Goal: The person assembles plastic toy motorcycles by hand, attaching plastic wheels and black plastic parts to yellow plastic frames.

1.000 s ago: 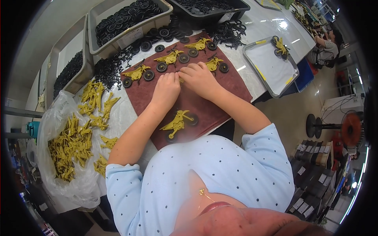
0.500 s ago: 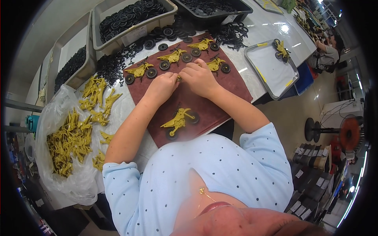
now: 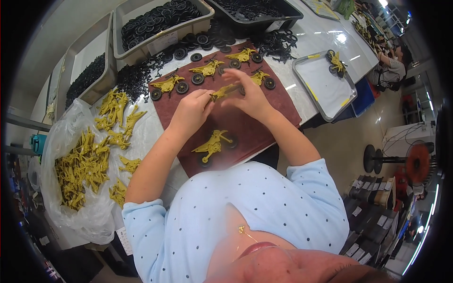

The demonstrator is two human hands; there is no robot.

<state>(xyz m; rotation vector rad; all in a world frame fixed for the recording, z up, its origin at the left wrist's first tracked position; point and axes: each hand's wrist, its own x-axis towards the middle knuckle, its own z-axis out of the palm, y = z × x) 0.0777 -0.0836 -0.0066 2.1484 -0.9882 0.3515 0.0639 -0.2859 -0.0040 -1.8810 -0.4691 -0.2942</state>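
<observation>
Over the dark red cloth point(image 3: 283, 109), my left hand point(image 3: 192, 112) pinches one end of a yellow toy motorcycle body point(image 3: 223, 92). My right hand point(image 3: 255, 98) has its thumb and fingers spread apart around the other end; whether it touches the body I cannot tell. Beyond the hands lies a row of yellow toy motorcycles, among them one at the left point(image 3: 166, 85) and one at the far edge point(image 3: 241, 55), with black wheels point(image 3: 182, 87) beside them. Nearer to me lies another yellow motorcycle body point(image 3: 212, 144) with black wheels at its ends.
At left, a clear plastic bag point(image 3: 51, 184) holds many yellow bodies, with more loose beside it. Grey bins point(image 3: 163, 43) of black wheels and small parts stand at the back, with loose black parts point(image 3: 137, 78) around. A tray point(image 3: 325, 89) carrying one toy motorcycle stands right.
My right hand has opened and drawn slightly right, away from my left hand. The yellow body, mostly hidden between the fingers before, now shows lengthwise between the hands.
</observation>
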